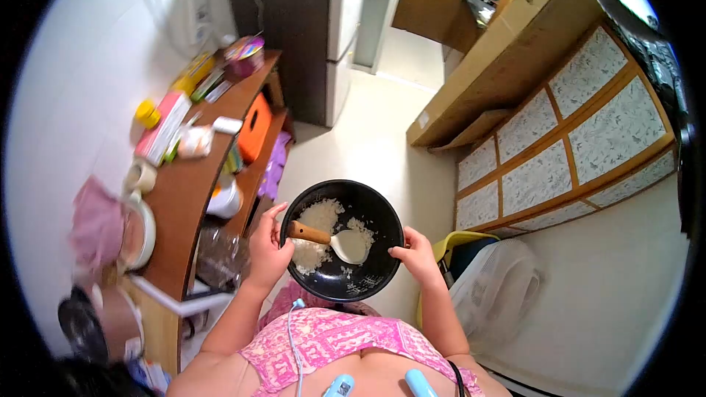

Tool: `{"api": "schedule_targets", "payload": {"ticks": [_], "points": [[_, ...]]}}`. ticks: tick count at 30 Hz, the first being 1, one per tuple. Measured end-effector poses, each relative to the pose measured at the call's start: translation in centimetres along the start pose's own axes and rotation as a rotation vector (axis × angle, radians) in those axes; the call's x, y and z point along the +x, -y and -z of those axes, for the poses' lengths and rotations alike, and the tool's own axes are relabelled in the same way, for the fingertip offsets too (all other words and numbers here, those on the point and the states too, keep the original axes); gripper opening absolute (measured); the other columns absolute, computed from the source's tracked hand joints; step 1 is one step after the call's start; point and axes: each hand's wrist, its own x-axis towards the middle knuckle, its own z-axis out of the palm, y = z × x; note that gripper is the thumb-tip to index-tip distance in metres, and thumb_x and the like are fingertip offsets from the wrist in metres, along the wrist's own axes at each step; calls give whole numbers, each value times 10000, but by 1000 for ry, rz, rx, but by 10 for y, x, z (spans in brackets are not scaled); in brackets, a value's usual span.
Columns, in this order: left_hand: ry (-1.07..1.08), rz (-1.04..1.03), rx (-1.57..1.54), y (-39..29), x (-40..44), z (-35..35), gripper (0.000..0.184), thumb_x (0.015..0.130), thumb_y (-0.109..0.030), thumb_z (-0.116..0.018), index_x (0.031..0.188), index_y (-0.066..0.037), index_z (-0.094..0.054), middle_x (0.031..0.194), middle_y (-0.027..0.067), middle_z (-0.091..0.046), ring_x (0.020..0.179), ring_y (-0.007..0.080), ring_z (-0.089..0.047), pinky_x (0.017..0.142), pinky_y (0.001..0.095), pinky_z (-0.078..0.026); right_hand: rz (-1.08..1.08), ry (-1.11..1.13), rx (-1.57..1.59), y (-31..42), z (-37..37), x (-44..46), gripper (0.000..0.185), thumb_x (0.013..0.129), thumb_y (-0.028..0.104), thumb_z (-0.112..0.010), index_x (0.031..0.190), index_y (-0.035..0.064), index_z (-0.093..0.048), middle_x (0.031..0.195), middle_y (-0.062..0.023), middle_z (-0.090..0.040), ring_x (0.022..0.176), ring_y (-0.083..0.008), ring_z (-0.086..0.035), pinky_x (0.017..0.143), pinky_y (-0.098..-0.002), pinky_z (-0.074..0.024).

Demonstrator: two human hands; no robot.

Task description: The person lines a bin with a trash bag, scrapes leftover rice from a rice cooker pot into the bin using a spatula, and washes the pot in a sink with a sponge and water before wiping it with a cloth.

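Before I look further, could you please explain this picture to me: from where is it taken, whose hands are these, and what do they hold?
There is no machine: one camera, worn on a person's head, looks forward and down. The wearer's bare left hand and right hand hold opposite sides of a black pot. Inside lie white grains, apparently cooked rice, and a white spoon with a wooden handle. To the person's left, a brown shelf carries small household things, including a purple tub.

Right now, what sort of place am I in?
Probably a home, in or near its kitchen: there's a crowded wooden shelf unit, a cluttered counter farther off, and a black pot containing what looks like rice.
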Motion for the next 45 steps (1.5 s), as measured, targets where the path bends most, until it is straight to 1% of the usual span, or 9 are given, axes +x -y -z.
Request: {"api": "schedule_targets", "payload": {"ticks": [3,13,15,22,25,29,40,44,45], "points": [[110,-79,60,-20,96,-64,563,651,34,-562,1198,-88,-507,637,24,-372,533,133,-400,507,264,-351,-135,-114,115,23,49,51,198,690,-23,-613,870,49,-572,726,29,-559,632,-61,-511,544,-210,-409],[406,-357,-1,-95,402,-252,567,650,27,-529,1200,-107,-507,609,47,-414,516,154,-451,502,288,-385,-337,-343,410,82,178,258,229,697,-55,-577,903,45,-577,720,-12,-599,521,-86,-540,432,-208,-443],[392,-378,10,-94,459,-283,563,646,27,-527,1194,-102,-508,611,53,-407,518,167,-445,507,290,-384,-216,-320,438,59,201,316,234,696,-50,-580,907,52,-578,704,-9,-586,522,-94,-539,439,-222,-452],[278,-267,137,-111,645,-345,577,657,15,-549,1216,-112,-481,642,49,-423,555,179,-450,541,299,-398,-141,-239,232,154,281,531,224,718,-18,-593,935,26,-553,736,-5,-538,604,-100,-556,508,-258,-538],[229,-207,47,-114,714,-377,590,658,57,-559,1219,-110,-486,633,1,-371,541,97,-371,515,239,-342,-92,-239,296,180,315,615,204,713,-20,-594,903,45,-553,682,24,-506,568,-78,-512,465,-228,-455],[160,-218,11,-104,817,-443,577,649,67,-558,1200,-96,-503,633,-13,-351,553,83,-355,512,230,-329,-76,-293,230,190,355,731,186,704,-33,-588,870,40,-550,667,33,-478,560,-69,-494,474,-221,-435],[573,-379,221,-179,1110,-649,655,649,-16,-634,1251,-171,-427,684,47,-472,601,206,-524,579,345,-445,-55,-688,282,226,504,952,188,688,-51,-599,710,69,-456,587,40,-395,472,-82,-453,394,-233,-403],[686,-384,94,-169,1214,-727,657,654,10,-621,1256,-154,-416,686,54,-483,606,220,-537,577,348,-443,-83,-831,242,237,535,1044,174,684,-63,-587,707,61,-467,580,42,-419,470,-69,-450,389,-227,-395],[703,-365,150,-197,1213,-771,657,654,10,-621,1256,-154,-416,686,54,-483,606,220,-537,577,348,-443,-98,-828,282,227,583,1046,172,684,-67,-583,705,60,-469,578,42,-427,468,-67,-451,383,-225,-387]]}}
